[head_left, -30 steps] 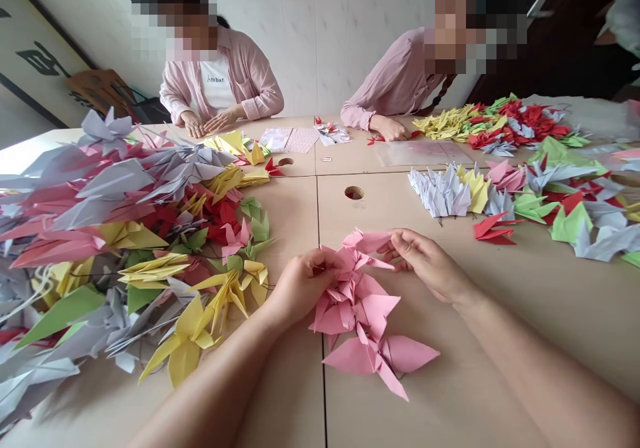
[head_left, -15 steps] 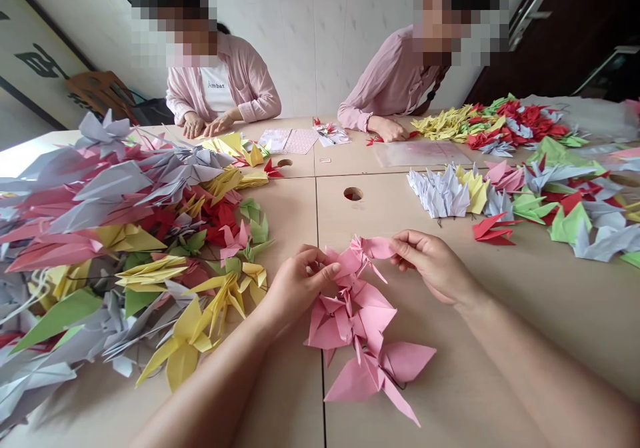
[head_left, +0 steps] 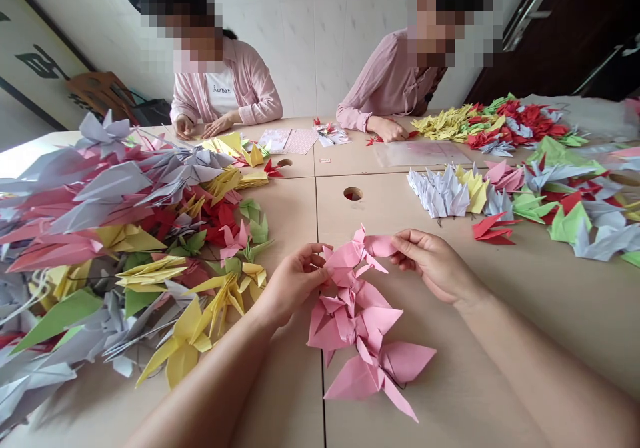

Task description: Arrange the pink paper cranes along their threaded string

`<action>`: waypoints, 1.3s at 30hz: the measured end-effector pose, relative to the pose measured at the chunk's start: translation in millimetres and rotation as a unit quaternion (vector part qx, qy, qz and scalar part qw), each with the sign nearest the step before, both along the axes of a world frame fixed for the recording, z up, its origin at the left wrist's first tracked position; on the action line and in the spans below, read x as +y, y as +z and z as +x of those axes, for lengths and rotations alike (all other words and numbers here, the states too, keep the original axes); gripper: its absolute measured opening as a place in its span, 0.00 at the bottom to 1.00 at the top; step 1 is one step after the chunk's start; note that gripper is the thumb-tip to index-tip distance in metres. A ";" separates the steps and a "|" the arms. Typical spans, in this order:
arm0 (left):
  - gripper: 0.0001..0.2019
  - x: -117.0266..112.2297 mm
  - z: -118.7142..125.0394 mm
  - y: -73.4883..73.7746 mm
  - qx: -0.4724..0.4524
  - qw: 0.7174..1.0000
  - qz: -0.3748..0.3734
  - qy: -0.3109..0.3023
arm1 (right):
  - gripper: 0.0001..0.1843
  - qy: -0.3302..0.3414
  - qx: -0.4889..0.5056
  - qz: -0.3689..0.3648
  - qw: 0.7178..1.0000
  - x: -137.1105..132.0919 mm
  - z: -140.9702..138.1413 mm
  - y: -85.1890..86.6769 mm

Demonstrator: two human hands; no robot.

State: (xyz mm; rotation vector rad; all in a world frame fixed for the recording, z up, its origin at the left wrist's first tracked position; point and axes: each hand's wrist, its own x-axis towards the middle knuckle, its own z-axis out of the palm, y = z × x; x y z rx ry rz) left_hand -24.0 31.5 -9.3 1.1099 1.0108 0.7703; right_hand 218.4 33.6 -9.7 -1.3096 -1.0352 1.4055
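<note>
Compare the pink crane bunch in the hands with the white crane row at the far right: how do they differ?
The pink crane bunch is pink, held by both hands, left and right, and trails loosely toward the camera. The white crane row is pale, untouched, packed tightly upright. Both are folded paper on the table.

left hand: fingers pinched | right hand: fingers pinched | forearms converging

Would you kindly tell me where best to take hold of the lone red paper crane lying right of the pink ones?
Probably pinch the red crane by its raised central body fold, coming from above: its thin wings lie nearly flat on the table, offering little grip.
</note>
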 end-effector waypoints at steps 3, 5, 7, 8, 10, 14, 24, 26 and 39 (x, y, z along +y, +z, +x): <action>0.21 -2.2 1.9 4.9 -0.024 0.999 -0.028 0.033 | 0.21 -0.014 0.005 -0.010 1.000 0.4 0.5 0.2; 0.24 -3.3 3.1 8.6 -0.040 0.997 -0.052 0.047 | 0.20 -0.019 0.011 -0.019 1.000 0.7 0.4 -0.1; 0.23 -3.5 3.5 11.1 -0.052 0.995 -0.073 0.046 | 0.20 -0.023 0.022 -0.028 0.999 0.8 -0.1 -0.4; 0.22 -3.4 3.5 11.8 -0.055 0.994 -0.081 0.040 | 0.20 -0.024 0.028 -0.032 0.999 0.8 -0.4 -0.5; 0.21 -3.0 3.0 12.0 -0.057 0.994 -0.089 0.024 | 0.20 -0.021 0.034 -0.038 0.998 0.5 -1.1 -0.3; 0.18 -3.1 3.1 10.0 -0.050 0.996 -0.079 -0.002 | 0.19 -0.014 0.026 -0.041 0.999 -0.1 -2.0 0.6; 0.12 -1.2 3.9 3.5 0.218 0.968 0.116 0.052 | 0.19 0.047 -0.170 -0.038 0.984 -0.5 -0.6 -1.9; 0.09 -0.9 3.2 4.3 0.243 0.958 0.134 0.073 | 0.18 0.060 -0.184 -0.042 0.980 -0.9 -0.7 -2.6; 0.16 3.4 0.6 -2.4 0.135 0.987 0.067 0.050 | 0.20 0.077 -0.172 -0.032 0.981 -1.7 -2.2 -2.2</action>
